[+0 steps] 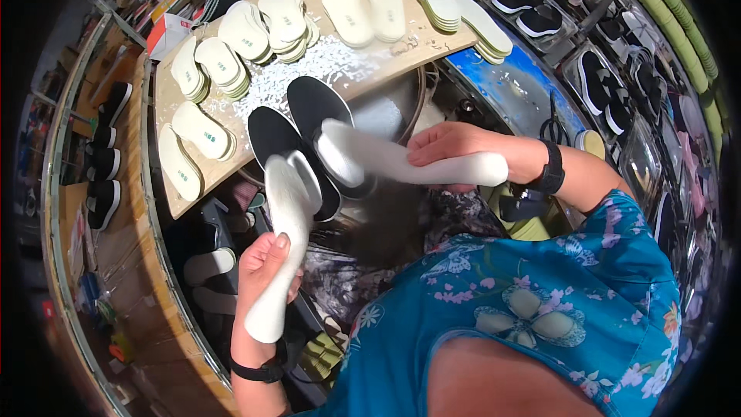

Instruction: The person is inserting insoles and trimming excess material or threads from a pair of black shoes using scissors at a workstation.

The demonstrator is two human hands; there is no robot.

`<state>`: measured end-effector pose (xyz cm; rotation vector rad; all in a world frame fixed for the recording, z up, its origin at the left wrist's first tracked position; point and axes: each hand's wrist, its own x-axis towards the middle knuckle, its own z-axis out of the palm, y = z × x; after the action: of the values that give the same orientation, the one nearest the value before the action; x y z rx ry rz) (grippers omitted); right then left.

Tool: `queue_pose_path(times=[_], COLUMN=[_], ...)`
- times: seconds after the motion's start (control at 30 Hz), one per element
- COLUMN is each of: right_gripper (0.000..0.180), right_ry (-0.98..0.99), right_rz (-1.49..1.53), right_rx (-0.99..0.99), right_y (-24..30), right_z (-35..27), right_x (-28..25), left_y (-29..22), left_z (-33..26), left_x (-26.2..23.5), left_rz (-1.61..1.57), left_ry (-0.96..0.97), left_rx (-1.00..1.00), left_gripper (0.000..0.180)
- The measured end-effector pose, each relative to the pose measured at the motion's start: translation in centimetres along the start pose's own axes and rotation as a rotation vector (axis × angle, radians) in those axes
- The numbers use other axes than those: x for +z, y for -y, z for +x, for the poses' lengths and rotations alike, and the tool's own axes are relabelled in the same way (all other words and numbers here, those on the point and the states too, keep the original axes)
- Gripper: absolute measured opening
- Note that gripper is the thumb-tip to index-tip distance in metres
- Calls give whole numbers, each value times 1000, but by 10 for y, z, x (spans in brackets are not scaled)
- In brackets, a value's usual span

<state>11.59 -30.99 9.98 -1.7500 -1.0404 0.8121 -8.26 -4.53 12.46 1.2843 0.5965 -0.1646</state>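
Observation:
My left hand [265,262] is closed around a cream insole [287,197], thumb on top. The insole's far end is at the opening of a black slip-on shoe [273,133]. A second cream insole [463,170] is pinched in my right hand [444,143]. Its far end is blurred and lies over the opening of the other black shoe [316,100]. Whether either tip is inside its shoe, I cannot tell. The two shoes sit side by side, toes resting on the wooden board's near edge and heels toward me.
Several stacks of cream insoles [247,31] line the wooden board [432,46], with white scraps [309,62] scattered between them. Scissors [553,123] and a blue surface [517,85] are on the right. Black shoes stand on a shelf [127,224] at left and among packs at right.

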Motion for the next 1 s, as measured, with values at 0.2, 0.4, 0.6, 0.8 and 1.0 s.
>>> queue_pose_path(times=[0.2,0.4,0.6,0.8,1.0], right_gripper=[20,11,13,12,13], right_ry=[11,135,325,449,474], right_rz=[322,-947,-1207,-1307,-1012], right_rx=[87,-438,-312,-205,-180], right_y=[-18,8,9,3,-37], right_z=[56,78,117,134,163], right_x=[24,36,54,41,21], left_y=[9,7,8,19,17], left_z=[79,110,141,156,149], left_x=[-17,19,17,25,22], left_rz=[347,1491,1743,1775,1624], left_ry=[47,-18,75,-124,-207], left_rx=[-14,298,281,315,385], left_gripper=[24,14,13,13,12])
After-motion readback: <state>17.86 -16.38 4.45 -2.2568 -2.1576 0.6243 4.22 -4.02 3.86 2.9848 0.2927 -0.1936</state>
